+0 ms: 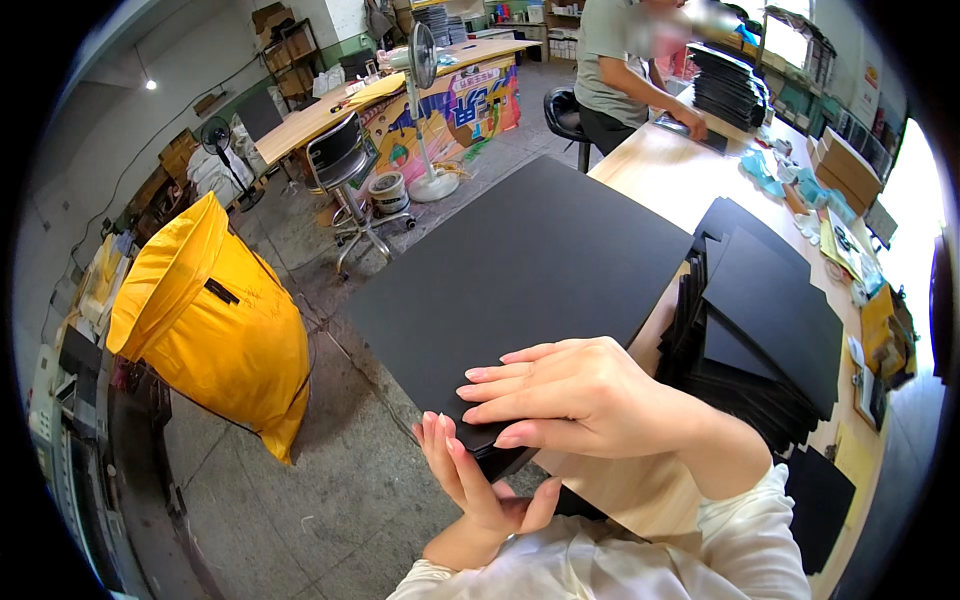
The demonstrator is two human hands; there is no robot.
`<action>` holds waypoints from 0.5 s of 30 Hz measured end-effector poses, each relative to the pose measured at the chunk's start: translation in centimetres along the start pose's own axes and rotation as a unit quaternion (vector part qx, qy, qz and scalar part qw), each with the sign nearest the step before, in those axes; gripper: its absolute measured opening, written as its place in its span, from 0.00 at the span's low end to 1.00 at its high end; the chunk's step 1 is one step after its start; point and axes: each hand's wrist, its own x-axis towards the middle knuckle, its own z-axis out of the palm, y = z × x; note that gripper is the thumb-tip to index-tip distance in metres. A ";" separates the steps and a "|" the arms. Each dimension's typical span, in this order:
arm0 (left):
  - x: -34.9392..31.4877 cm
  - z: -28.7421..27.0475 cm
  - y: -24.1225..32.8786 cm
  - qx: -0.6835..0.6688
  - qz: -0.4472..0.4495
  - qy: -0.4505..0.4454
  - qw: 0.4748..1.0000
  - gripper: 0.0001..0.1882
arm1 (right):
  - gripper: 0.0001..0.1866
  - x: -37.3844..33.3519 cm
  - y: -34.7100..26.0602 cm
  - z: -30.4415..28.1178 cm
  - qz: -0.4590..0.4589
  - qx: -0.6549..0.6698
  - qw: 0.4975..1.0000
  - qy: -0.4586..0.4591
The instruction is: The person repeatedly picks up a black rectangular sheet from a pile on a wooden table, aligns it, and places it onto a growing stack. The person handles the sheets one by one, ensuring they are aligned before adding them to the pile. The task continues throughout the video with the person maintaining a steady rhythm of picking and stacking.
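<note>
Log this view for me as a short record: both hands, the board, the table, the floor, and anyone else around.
Right hand: palm down on the board, fingers extended
Left hand: at the board's near corner, fingers raised; exact contact unclear
Board: large, black, flat
Table: wooden, with black stacks at right
Floor: yellow bag at left
Others: co-worker by the table's far end
</note>
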 end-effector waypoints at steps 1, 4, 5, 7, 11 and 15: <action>-0.1 0.0 0.0 0.001 0.001 -0.002 1.000 0.50 | 0.13 0.0 0.0 0.0 0.001 0.000 1.000 0.001; -0.1 -0.1 -0.1 -0.001 0.001 -0.007 1.000 0.50 | 0.13 -0.1 0.2 0.3 -0.003 -0.009 1.000 0.013; -0.3 0.0 -0.2 -0.012 -0.001 0.001 1.000 0.50 | 0.13 -0.1 0.2 0.3 -0.003 -0.013 1.000 0.015; -0.6 0.3 -0.6 -0.035 -0.006 0.017 0.999 0.49 | 0.13 -0.1 0.2 0.3 -0.003 -0.022 1.000 0.019; -0.9 1.5 -1.0 -0.106 0.004 0.130 0.986 0.40 | 0.12 -0.1 0.2 0.5 -0.010 -0.038 0.999 0.035; -0.4 0.1 -0.7 -0.055 -0.013 0.081 0.995 0.33 | 0.11 -0.1 0.4 0.7 -0.028 -0.045 0.997 0.050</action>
